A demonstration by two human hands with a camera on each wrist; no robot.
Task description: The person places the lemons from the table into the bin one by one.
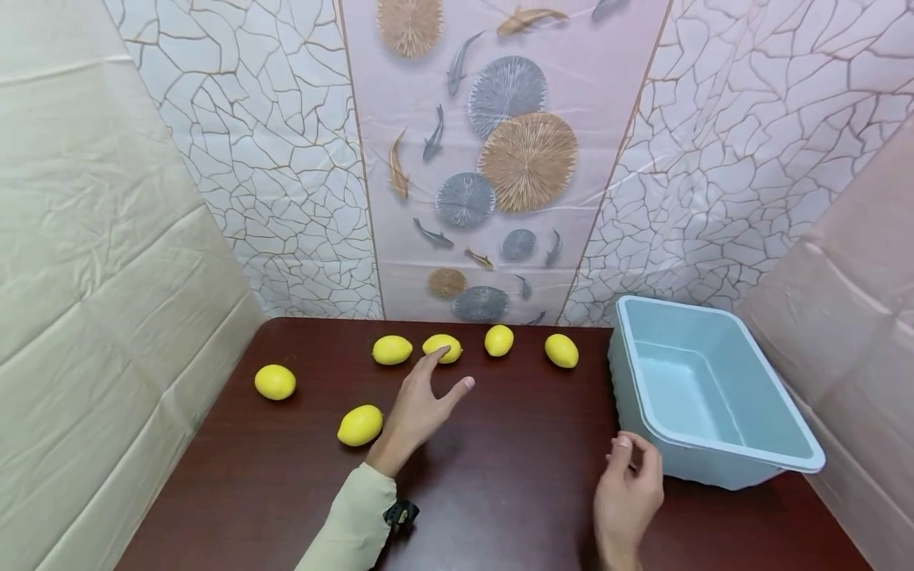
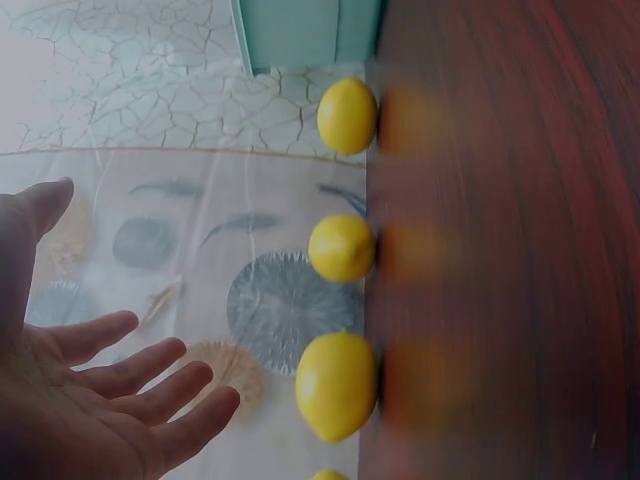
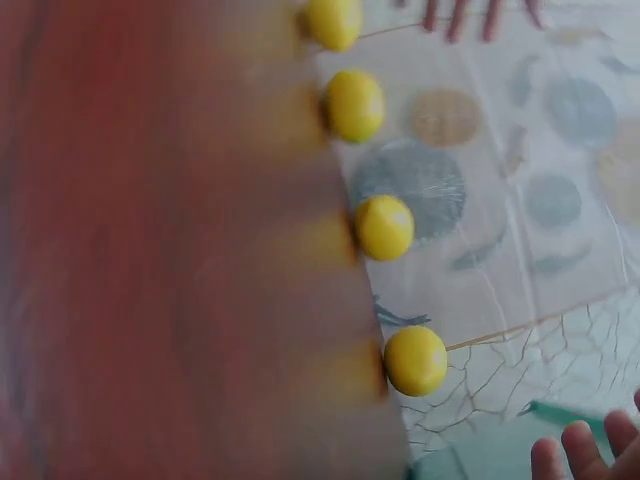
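Observation:
Several yellow lemons lie on the dark wooden table. My left hand (image 1: 416, 410) reaches over the table with fingers spread, thumb apart, and nothing held. In the head view its index fingertip overlaps a lemon (image 1: 451, 347) in the back row; the left wrist view shows the hand (image 2: 110, 400) beside that row, palm bare. A nearer lemon (image 1: 360, 425) sits left of the left wrist. My right hand (image 1: 630, 496) hovers by the near left corner of a light blue plastic bin (image 1: 646, 400), its fingers loosely bent and holding nothing.
Along the back edge are more lemons (image 1: 392, 350), including one (image 1: 562, 350) left of the bin. Another lemon (image 1: 275, 382) lies at the far left. A patterned curtain (image 1: 307, 159) rises behind the table, and beige cloth (image 1: 107, 277) hangs at the sides.

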